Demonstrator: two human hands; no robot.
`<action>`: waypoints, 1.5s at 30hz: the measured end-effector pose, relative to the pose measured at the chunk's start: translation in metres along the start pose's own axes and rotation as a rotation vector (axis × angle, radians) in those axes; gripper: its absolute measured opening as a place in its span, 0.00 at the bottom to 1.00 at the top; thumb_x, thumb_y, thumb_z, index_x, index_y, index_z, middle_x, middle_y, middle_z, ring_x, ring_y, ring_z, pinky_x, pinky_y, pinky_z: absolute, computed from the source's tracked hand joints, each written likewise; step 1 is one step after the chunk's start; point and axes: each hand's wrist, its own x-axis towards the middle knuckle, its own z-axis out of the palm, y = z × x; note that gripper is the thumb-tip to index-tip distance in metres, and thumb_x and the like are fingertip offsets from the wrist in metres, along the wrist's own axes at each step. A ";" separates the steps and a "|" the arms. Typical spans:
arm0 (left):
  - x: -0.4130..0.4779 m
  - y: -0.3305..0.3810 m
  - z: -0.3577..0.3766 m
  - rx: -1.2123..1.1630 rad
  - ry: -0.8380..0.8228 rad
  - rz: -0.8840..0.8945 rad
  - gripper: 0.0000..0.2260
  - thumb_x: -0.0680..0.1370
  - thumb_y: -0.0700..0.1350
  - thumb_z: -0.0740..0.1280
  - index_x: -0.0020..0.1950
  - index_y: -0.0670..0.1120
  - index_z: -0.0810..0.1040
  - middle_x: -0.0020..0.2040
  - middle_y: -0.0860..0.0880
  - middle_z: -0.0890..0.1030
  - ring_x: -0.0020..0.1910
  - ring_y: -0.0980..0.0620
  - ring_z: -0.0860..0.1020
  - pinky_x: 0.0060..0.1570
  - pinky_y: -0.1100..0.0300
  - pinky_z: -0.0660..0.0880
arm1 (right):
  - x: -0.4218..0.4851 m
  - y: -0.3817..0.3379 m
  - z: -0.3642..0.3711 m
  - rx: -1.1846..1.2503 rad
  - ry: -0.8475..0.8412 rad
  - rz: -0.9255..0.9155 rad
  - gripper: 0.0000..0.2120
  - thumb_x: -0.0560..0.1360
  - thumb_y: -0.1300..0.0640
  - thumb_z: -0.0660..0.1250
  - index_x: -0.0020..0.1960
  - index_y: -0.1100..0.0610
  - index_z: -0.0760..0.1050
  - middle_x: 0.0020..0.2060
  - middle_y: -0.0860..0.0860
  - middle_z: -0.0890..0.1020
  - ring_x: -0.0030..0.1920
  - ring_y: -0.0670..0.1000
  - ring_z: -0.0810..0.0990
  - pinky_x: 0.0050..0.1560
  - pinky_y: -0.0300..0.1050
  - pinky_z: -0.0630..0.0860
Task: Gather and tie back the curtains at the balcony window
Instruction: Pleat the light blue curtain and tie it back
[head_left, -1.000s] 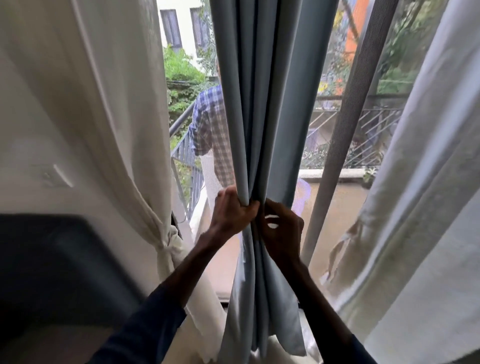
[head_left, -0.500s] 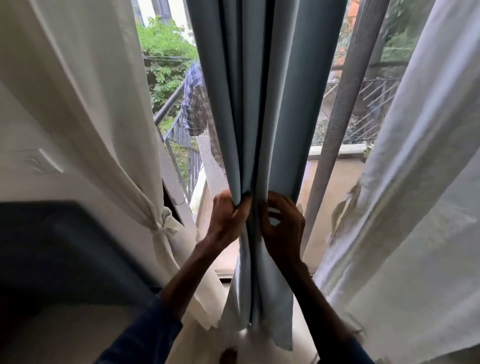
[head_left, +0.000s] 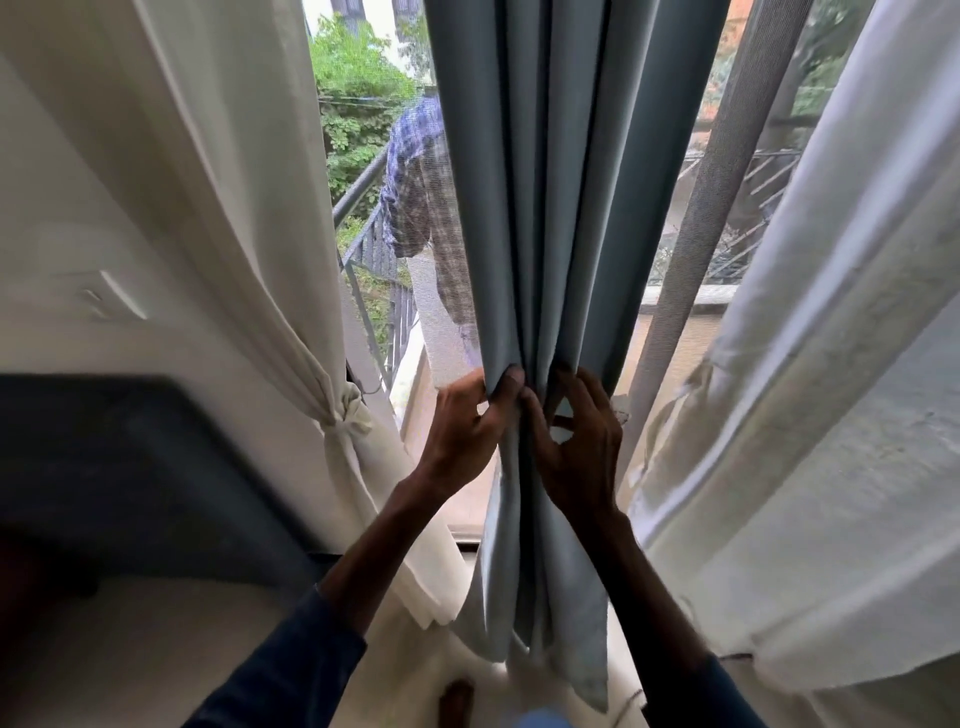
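The blue-grey curtain (head_left: 561, 208) hangs in the middle of the balcony window. It is gathered into deep upright folds that narrow to a waist and flare out again below. At that waist the left hand (head_left: 462, 431) comes in from the curtain's left, its grip pinched tight on the outer folds. The right hand (head_left: 582, 447) curls round them from the other side, fingers hooked into the pleats, and the two hands nearly touch. Left of this curtain, a cream curtain (head_left: 234, 208) is knotted back with its own tie (head_left: 345, 415). To its right, a white curtain (head_left: 831, 364) hangs in heavy folds. Behind it, a blue checked shirt (head_left: 415, 171) shows beside the balcony railing (head_left: 374, 244).
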 end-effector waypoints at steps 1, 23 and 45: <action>0.000 -0.001 -0.001 0.005 -0.010 0.005 0.15 0.83 0.46 0.65 0.36 0.53 0.76 0.29 0.62 0.77 0.31 0.68 0.73 0.34 0.72 0.65 | 0.003 0.001 -0.001 -0.020 -0.012 0.001 0.15 0.78 0.52 0.72 0.61 0.59 0.80 0.51 0.52 0.80 0.51 0.50 0.82 0.42 0.49 0.83; -0.009 -0.005 0.010 -0.119 -0.007 -0.164 0.22 0.81 0.62 0.60 0.41 0.44 0.74 0.34 0.44 0.78 0.36 0.41 0.79 0.38 0.42 0.80 | -0.001 -0.008 -0.010 -0.014 -0.061 -0.028 0.05 0.75 0.66 0.74 0.42 0.62 0.81 0.40 0.47 0.75 0.41 0.34 0.75 0.37 0.24 0.75; -0.010 0.006 -0.012 0.294 0.105 -0.042 0.13 0.79 0.41 0.64 0.35 0.43 0.69 0.29 0.41 0.71 0.30 0.35 0.65 0.32 0.50 0.59 | 0.005 0.005 -0.016 -0.094 -0.014 0.013 0.06 0.78 0.64 0.71 0.44 0.61 0.84 0.38 0.51 0.76 0.36 0.47 0.77 0.34 0.40 0.82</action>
